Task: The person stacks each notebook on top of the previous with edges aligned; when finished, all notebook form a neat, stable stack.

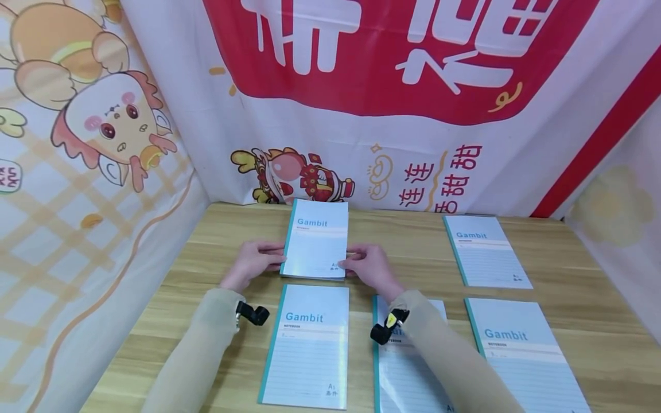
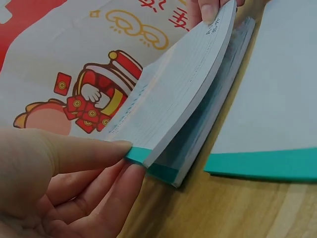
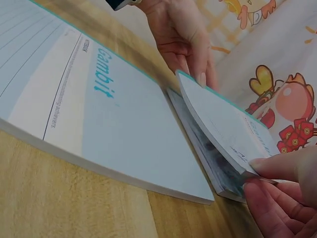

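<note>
Both hands hold a light-blue Gambit notebook (image 1: 316, 244) with a teal spine, at the back of the table. My left hand (image 1: 254, 263) pinches its spine edge between thumb and fingers. On the opposite edge, near the lower corner, my right hand (image 1: 370, 265) pinches it with thumb on top. In the left wrist view the held notebook (image 2: 173, 84) is tilted, its near edge raised above another notebook (image 2: 198, 144) lying under it. The right wrist view shows the same gap between the upper notebook (image 3: 223, 121) and the lower one.
Directly in front lies another Gambit notebook (image 1: 307, 350). A further notebook (image 1: 408, 373) is partly hidden under the right forearm. Two more, a back one (image 1: 488, 252) and a front one (image 1: 527, 355), lie at the right. A printed cloth (image 1: 361, 155) hangs behind the wooden table (image 1: 413, 246).
</note>
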The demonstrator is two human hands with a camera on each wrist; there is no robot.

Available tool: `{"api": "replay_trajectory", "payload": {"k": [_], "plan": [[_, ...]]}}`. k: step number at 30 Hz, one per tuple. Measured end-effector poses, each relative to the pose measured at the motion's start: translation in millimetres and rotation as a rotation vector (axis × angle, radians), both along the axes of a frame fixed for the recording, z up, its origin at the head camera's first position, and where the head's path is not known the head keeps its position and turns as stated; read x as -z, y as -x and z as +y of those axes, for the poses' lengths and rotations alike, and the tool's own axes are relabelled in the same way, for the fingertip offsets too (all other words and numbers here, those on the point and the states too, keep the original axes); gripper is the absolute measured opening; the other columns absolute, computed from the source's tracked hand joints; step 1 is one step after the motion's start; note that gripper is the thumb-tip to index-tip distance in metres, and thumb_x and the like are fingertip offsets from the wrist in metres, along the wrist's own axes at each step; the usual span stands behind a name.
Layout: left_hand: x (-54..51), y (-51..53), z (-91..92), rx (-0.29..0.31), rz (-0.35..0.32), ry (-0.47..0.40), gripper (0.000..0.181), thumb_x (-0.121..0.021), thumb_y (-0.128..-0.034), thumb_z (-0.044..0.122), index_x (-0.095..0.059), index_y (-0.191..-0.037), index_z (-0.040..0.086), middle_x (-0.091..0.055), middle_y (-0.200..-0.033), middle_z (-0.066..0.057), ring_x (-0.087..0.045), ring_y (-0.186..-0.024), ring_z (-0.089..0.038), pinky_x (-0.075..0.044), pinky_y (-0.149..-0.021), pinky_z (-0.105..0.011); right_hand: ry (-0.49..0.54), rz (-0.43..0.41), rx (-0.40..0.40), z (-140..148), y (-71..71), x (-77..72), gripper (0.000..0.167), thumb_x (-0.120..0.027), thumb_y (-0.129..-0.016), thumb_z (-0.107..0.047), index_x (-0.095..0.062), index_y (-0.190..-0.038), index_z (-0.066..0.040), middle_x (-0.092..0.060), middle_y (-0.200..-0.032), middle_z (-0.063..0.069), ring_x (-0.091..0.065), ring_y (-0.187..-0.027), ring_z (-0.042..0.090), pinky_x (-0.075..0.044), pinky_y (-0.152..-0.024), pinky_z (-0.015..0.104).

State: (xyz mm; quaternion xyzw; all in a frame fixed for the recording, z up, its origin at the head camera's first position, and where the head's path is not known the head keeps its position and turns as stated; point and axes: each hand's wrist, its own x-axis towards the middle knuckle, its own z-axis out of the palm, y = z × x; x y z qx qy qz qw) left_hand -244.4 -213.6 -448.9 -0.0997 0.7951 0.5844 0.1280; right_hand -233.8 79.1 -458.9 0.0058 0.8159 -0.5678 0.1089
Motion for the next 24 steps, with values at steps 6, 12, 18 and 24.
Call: {"api": "replay_trajectory", "payload": {"k": [6, 12, 18, 24], "plan": [[10.6, 1.5, -0.3, -0.010, 0.025, 0.047, 0.040, -0.075, -0.0924, 0.005, -0.066, -0.131, 0.003, -0.067, -0.127, -0.016, -0.068, -0.107, -0.024, -0.059, -0.086, -0.032, -0.020, -0.016, 0.008, -6, 4.6, 7.8, 0.044, -0.083, -0.086, -0.011, -0.067, -0.127, -0.005, -0.070, -0.092, 0.006, -0.071, -0.075, 0.019, -0.060, -0.068, 0.031], [13.5, 1.0, 0.4, 0.004, 0.034, 0.114, 0.038, -0.076, -0.0925, 0.008, -0.068, -0.130, 0.006, -0.068, -0.126, -0.013, -0.066, -0.111, -0.024, -0.056, -0.093, -0.035, -0.041, -0.025, 0.014, -7, 5.7, 8.8, 0.044, -0.084, -0.085, -0.010, -0.067, -0.126, -0.004, -0.070, -0.092, 0.007, -0.070, -0.075, 0.020, -0.060, -0.068, 0.031], [11.8, 1.7, 1.9, 0.025, 0.038, 0.214, 0.035, -0.074, -0.0956, 0.016, -0.070, -0.130, 0.013, -0.069, -0.125, -0.007, -0.060, -0.121, -0.026, -0.046, -0.106, -0.046, -0.057, -0.041, 0.023, -6, 5.9, 6.8, 0.043, -0.083, -0.086, -0.009, -0.067, -0.126, -0.006, -0.069, -0.092, 0.008, -0.069, -0.076, 0.020, -0.060, -0.068, 0.030], [9.5, 1.1, 4.3, 0.034, 0.046, 0.253, 0.035, -0.075, -0.0952, 0.016, -0.070, -0.129, 0.011, -0.071, -0.120, -0.008, -0.061, -0.118, -0.026, -0.044, -0.107, -0.048, -0.058, -0.038, 0.020, -5, 6.0, 6.9, 0.039, -0.082, -0.087, -0.009, -0.069, -0.123, -0.006, -0.069, -0.092, 0.008, -0.070, -0.076, 0.021, -0.060, -0.068, 0.030]]}}
